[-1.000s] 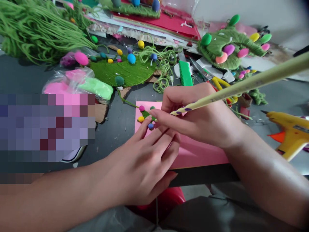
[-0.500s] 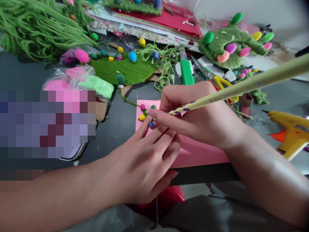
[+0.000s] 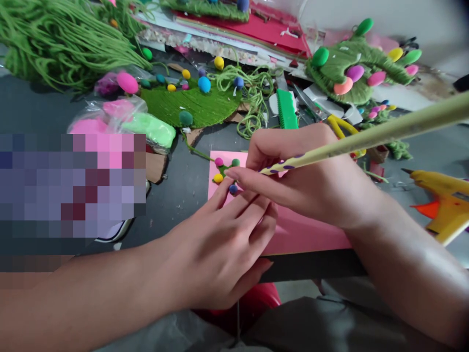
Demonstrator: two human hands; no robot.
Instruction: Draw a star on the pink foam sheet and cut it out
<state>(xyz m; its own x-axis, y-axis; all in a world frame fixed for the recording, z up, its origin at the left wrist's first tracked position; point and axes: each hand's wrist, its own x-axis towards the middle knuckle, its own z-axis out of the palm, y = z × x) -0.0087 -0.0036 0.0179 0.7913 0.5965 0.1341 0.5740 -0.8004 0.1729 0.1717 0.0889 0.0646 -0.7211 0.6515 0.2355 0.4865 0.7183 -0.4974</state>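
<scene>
My right hand (image 3: 304, 176) is closed round a long pale yellow pencil (image 3: 330, 150) with purple spots, its shaft slanting up to the right. Fingers hide the pencil's tip. Beside a small green yarn piece (image 3: 225, 171) with pink, yellow, green and blue balls, both hands meet. This piece lies on a pink sheet of paper (image 3: 311, 232), with a green strand trailing from it. My left hand (image 3: 223, 244) rests palm down over the sheet's left part, fingers stretched out, index fingertip at the piece. The thumb sticks out over the table's front edge.
A large green yarn leaf (image 3: 194, 105) with coloured balls lies behind the paper. Bagged clay (image 3: 154, 131) is at left, below a green yarn bundle (image 3: 73, 44). Scissors (image 3: 340, 127), a green comb (image 3: 287, 110) and a yellow glue gun (image 3: 439, 195) lie rightward.
The whole view has shifted slightly, so things appear a little further right. Both hands keep nearly the same pose on the paper, and the right still grips the pencil.
</scene>
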